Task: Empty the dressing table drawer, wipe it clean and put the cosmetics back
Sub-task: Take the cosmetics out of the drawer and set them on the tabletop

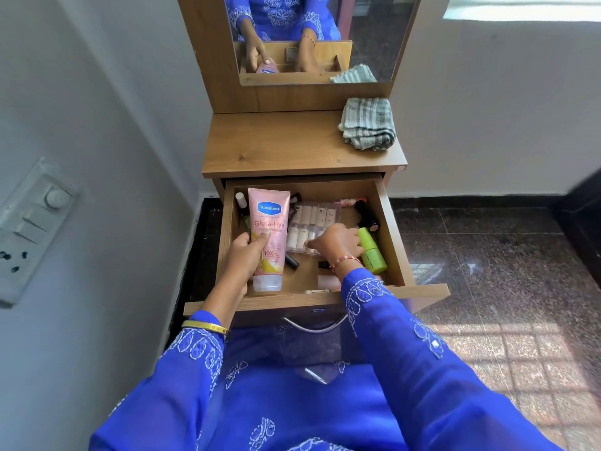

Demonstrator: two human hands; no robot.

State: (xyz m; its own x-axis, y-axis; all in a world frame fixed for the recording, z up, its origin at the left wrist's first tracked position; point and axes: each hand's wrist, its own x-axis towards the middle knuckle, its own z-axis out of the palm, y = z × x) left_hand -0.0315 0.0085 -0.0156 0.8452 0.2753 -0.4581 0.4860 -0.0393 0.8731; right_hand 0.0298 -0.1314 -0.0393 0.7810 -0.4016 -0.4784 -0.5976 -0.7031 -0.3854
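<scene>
Head view: looking down on a wooden dressing table with its drawer (393,229) pulled open toward the person.
Landmark: the open drawer; every place below is given from it.
Left hand (248,252): at the drawer's left side, fingers and thumb curled round a pink tube (268,237), holding it upright with the translucent cap at the bottom.
Writing on tube: "Vaseline" in a blue badge, then "Gluta-Hya", and lower down "10X"; the smaller print is too fine to read.
Right hand (335,244): in the middle of the drawer, fingers bent down onto a clear pack of small white vials (310,222); whether they pinch it cannot be told.
Right of drawer: a lime-green bottle (372,252) lies just beside the right hand, its label unreadable; a dark lipstick (367,216) lies behind it.
Left rear of drawer: a small white-capped bottle (242,205) beside the tube.
Front of drawer: a few small dark and pale items, too small to tell.
Above drawer: a folded striped cloth (369,123) on the tabletop's right rear corner, under the mirror (374,37).
Wrists: a gold bangle (206,327) on the left, a thread band (346,260) on the right.
</scene>
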